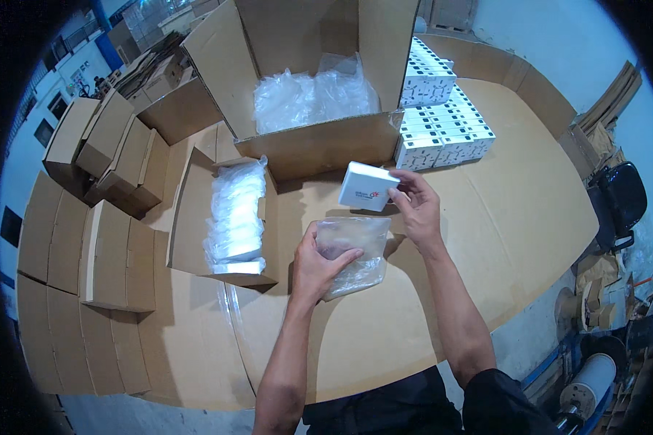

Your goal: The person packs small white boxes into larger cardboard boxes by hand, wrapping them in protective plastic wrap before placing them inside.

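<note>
My left hand (319,264) pinches a clear plastic bag (352,254) open; my right hand (417,206) grips a small white box (368,186) just above the bag's mouth, not yet inside. Behind the bag, a large carton (305,145) holds only crumpled plastic; unbagged white boxes (442,130) are stacked right of it, so much seems left.

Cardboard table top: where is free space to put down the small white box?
Bare cardboard table top lies right of the right hand, below the stacked white boxes. Also bare near the front edge. Crowded on the left: tray of bagged items, large open carton.
</note>
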{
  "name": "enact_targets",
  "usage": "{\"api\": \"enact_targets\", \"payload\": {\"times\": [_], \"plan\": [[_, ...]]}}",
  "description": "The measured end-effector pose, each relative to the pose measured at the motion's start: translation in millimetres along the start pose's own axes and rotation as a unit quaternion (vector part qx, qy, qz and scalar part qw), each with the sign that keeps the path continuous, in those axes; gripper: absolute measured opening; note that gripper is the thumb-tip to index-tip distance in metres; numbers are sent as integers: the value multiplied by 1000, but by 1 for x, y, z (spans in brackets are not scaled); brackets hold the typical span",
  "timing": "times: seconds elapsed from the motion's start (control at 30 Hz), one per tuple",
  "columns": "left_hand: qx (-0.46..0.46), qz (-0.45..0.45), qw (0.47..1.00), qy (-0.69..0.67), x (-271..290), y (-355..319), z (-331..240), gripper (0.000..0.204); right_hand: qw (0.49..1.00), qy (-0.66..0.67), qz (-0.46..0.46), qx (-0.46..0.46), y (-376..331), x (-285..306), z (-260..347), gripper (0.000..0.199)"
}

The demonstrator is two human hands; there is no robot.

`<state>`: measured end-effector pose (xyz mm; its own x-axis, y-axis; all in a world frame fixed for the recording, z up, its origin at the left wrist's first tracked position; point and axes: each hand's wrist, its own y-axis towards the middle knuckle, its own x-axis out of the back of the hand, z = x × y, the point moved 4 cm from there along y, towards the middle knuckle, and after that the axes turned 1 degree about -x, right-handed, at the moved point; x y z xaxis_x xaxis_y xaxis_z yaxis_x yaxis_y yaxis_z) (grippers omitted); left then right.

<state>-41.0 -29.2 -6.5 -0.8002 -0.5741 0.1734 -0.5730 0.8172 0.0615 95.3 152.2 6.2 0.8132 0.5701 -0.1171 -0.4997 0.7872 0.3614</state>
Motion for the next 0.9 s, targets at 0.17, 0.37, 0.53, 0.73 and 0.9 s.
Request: {"api": "enact_targets", "payload": {"times": [0.17,0.37,0.53,0.73,0.9], "plan": [[-11,1,1000,7,3,1,1,60,986,149,-58,-36,-10,0,7,30],[-9,9,1000,-17,1,1,6,61,968,243,-33,-59,-14,-4,11,27],[10,3,1000,9,3,1,4,61,974,213,3,-71,-15,-5,8,25],[3,8,1000,16,3,1,5,62,984,165,42,-52,-13,1,5,27],[5,15,1000,18,3,1,3,62,984,162,49,-48,-13,3,8,27]]}}
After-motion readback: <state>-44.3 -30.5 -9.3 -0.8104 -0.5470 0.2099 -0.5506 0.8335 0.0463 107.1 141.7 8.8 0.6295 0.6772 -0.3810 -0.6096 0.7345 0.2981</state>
